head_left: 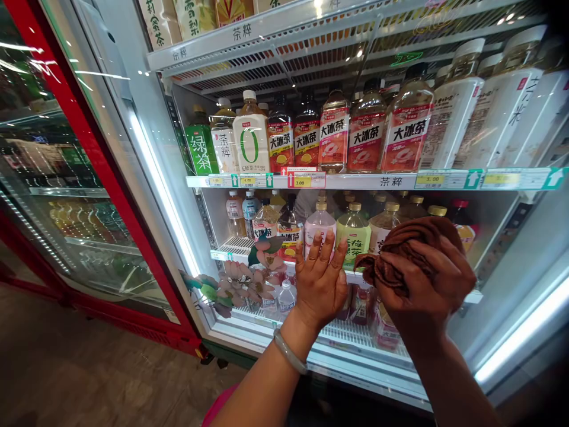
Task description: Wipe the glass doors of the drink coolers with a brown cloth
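Observation:
My left hand [320, 283], with a pale bangle [290, 352] at its wrist, is spread with its fingers pointing up. Its palm appears to lie flat on the clear glass front of a drinks fridge. My right hand [438, 287] grips a bunched brown cloth [420, 237] at the right, up against or very near the same glass. Behind the left hand stand a pink-labelled bottle [319, 222] and a green tea bottle [354, 232]. The cloth hides part of the bottles behind it. A flower decoration [244, 281] shows left of my left hand.
A shelf edge [355, 181] with price tags crosses above my hands, carrying several tea bottles [333, 133]. Bright light strips [162, 196] run along the fridge sides. At left is a red-framed fridge door [120, 207]; brown floor [111, 373] lies below it.

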The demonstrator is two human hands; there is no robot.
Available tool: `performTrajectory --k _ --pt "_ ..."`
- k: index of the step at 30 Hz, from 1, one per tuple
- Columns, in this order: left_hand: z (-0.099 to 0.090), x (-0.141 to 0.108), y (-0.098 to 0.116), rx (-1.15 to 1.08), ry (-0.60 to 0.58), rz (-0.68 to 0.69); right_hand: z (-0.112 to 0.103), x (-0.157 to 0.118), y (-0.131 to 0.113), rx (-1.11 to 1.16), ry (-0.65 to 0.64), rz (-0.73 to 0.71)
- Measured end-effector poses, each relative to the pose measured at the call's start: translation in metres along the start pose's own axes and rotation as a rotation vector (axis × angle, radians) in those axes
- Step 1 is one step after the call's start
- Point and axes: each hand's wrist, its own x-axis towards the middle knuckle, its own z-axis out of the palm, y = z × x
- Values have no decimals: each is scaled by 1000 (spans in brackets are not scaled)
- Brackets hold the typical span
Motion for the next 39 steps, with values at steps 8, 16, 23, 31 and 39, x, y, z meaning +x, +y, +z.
performTrajectory --k 8,16,23,31,39 --pt "-1 0 0 18 -11 -3 18 -9 -46 80 -52 28" --pt "-1 0 0 18 -16 -9 -8 8 -14 20 -109 91" --pt "-2 0 0 11 -11 4 8 2 -31 -31 -93 96" --pt "-2 -1 0 23 -29 -12 2 3 -26 131 -137 -4" --pt "0 -1 0 19 -10 -2 -2 3 -16 -91 -64 162"
